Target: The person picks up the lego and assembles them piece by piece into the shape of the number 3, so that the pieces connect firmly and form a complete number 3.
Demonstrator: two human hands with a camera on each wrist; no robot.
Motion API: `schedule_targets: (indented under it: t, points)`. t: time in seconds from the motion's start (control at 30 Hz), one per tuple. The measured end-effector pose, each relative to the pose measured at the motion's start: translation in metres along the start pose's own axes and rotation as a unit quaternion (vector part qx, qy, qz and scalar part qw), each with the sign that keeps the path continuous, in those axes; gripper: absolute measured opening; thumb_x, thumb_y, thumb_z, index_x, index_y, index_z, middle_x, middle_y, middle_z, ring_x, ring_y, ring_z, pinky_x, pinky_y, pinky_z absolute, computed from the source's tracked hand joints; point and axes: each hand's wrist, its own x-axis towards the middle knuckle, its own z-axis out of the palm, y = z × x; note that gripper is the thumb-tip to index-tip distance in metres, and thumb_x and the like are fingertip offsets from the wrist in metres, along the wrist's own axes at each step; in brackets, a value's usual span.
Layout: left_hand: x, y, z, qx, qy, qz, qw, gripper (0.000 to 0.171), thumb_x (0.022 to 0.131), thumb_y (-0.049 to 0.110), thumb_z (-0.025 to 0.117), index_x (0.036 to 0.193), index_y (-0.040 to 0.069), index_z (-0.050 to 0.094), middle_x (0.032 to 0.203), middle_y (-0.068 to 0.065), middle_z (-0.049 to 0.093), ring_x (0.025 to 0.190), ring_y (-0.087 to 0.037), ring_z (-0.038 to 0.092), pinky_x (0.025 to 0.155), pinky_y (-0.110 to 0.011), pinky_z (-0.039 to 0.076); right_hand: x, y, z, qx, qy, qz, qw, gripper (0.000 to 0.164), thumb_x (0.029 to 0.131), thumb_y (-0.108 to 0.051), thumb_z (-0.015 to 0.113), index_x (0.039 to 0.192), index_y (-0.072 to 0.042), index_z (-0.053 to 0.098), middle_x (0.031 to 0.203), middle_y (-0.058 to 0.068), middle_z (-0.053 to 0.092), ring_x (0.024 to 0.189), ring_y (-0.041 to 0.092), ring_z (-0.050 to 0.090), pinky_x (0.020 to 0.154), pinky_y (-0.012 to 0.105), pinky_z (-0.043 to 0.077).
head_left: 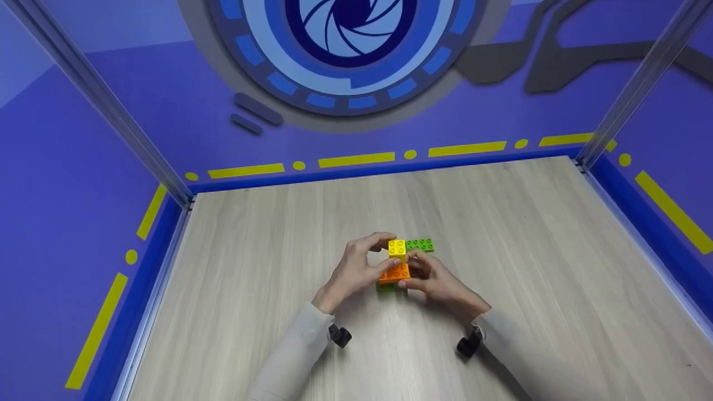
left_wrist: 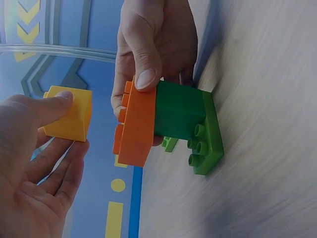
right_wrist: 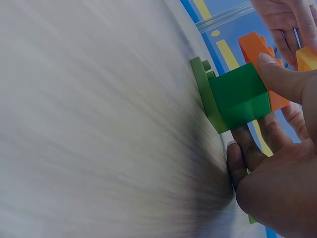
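Observation:
My left hand (head_left: 353,270) pinches a yellow toy building brick (left_wrist: 69,114) between thumb and fingers. The brick is held above a small stack, with a gap showing between them in the left wrist view. On top of that stack is an orange brick (left_wrist: 136,129), its studs facing up. Below it sits a dark green block (right_wrist: 241,94), which stands on a light green studded plate (left_wrist: 213,136). My right hand (head_left: 443,284) grips the stack from the right, thumb on the orange brick; the other fingers are partly hidden behind the stack.
Just beyond the hands, a separate light green studded brick (head_left: 420,245) lies on the wooden tabletop (head_left: 267,239). Blue printed panels (head_left: 356,131) wall in the back and both sides, with metal posts (head_left: 646,78) at the corners.

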Motion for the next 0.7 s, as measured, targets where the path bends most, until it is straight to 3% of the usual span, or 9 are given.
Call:
schedule_targets:
  t: [0.2,0.5,0.7]
  points:
    - [-0.003,0.0,0.005,-0.008,-0.004,0.0,1.0,0.037,0.099,0.024,0.079,0.133,0.013,0.07,0.125,0.0,0.076,0.11,-0.014,0.07,0.101,-0.043,0.06,-0.001,-0.001,0.0,0.012,0.001,0.012,1.0,0.04,0.099,-0.006,0.076,0.132,-0.008,0.054,0.148,0.018,0.065,0.133,0.02,0.064,0.104,0.031,0.058]
    - [-0.007,-0.001,0.013,-0.011,-0.02,-0.015,0.9996,0.037,0.099,0.026,0.079,0.133,0.013,0.071,0.124,0.0,0.076,0.11,-0.012,0.071,0.1,-0.04,0.061,0.001,0.001,-0.001,0.013,-0.01,-0.017,1.0,0.043,0.099,-0.005,0.076,0.135,-0.004,0.053,0.142,0.019,0.068,0.124,0.022,0.067,0.105,0.029,0.054]
    - [-0.009,-0.002,0.017,-0.026,-0.025,-0.016,0.9992,0.035,0.1,0.024,0.079,0.131,0.013,0.07,0.124,0.0,0.075,0.111,-0.012,0.071,0.1,-0.04,0.062,0.001,0.001,0.0,0.01,-0.009,-0.008,1.0,0.044,0.098,-0.004,0.076,0.137,-0.006,0.054,0.139,0.018,0.07,0.124,0.023,0.068,0.107,0.031,0.054]
